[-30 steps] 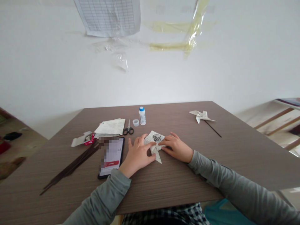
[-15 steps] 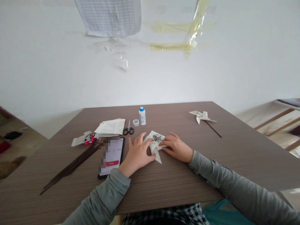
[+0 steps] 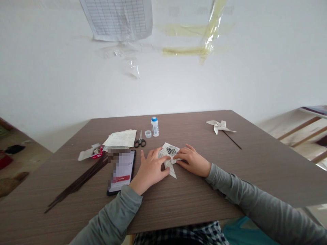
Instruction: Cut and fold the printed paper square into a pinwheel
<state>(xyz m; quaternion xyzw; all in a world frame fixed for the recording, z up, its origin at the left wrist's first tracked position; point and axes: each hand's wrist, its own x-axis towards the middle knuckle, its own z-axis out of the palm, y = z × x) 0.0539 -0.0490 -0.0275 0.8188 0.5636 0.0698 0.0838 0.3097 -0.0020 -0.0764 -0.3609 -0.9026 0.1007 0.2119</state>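
Note:
A partly folded pinwheel (image 3: 171,150) of printed paper lies on the table between my hands, a dark picture showing on its far part and a pointed blade toward me. My left hand (image 3: 150,167) reaches over its left side: the index finger presses near the centre, the thumb rests on the lower blade, and the other fingers are spread. My right hand (image 3: 194,160) grips the right side with bent thumb and fingers close together near the centre. Fingers hide parts of the folds. Farther right lies another paper pinwheel (image 3: 220,126) on a dark stick.
Behind the hands stand a white bottle with a blue top (image 3: 155,126) and a small clear cap (image 3: 148,134). To the left are scissors (image 3: 140,140), paper sheets (image 3: 120,139), a phone (image 3: 122,180), a small red-and-white box (image 3: 95,151) and dark sticks (image 3: 76,180).
My left index finger lifted off the pinwheel's centre half a second ago and is now pressed down there again. My right hand has stayed almost still on the paper.

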